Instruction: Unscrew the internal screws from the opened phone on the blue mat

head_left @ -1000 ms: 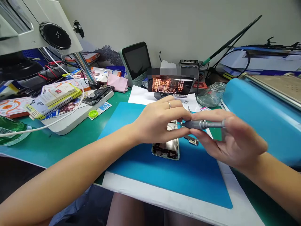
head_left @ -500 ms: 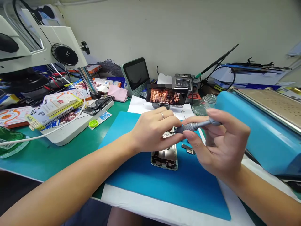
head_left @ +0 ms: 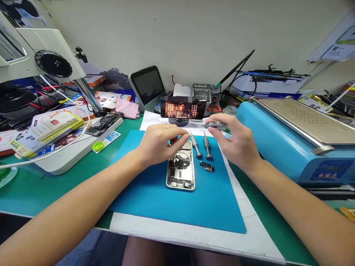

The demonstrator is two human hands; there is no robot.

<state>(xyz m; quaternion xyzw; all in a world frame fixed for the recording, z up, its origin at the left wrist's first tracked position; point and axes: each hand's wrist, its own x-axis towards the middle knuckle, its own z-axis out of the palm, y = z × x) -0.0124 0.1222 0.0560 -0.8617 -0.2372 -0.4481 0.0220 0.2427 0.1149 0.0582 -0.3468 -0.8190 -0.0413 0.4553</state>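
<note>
My left hand (head_left: 162, 144) hovers over the upper end of an opened phone (head_left: 181, 173), its thumb and index finger pinched together. Whatever the pinch may hold is too small to see. Farther right, my right hand (head_left: 235, 142) is raised beyond the mat's right side, closed on a grey screwdriver (head_left: 217, 125) that its fingers partly cover. Between the hands, two more screwdrivers, one silver (head_left: 196, 146) and one darker (head_left: 206, 147), lie on the blue mat (head_left: 177, 207). A small dark phone part (head_left: 207, 166) rests just below them.
Behind the mat, a propped phone (head_left: 183, 109) plays a video. A glass jar (head_left: 230, 110) and a soldering station (head_left: 203, 92) stand at the back. To the right is a blue machine (head_left: 277, 144); to the left, a microscope stand (head_left: 90, 96) and stacked boxes (head_left: 55, 125).
My hands have drawn apart; the screwdriver has moved with my right hand, away from my left. The opened phone and two screwdrivers now show plainly. The view has shifted right.
</note>
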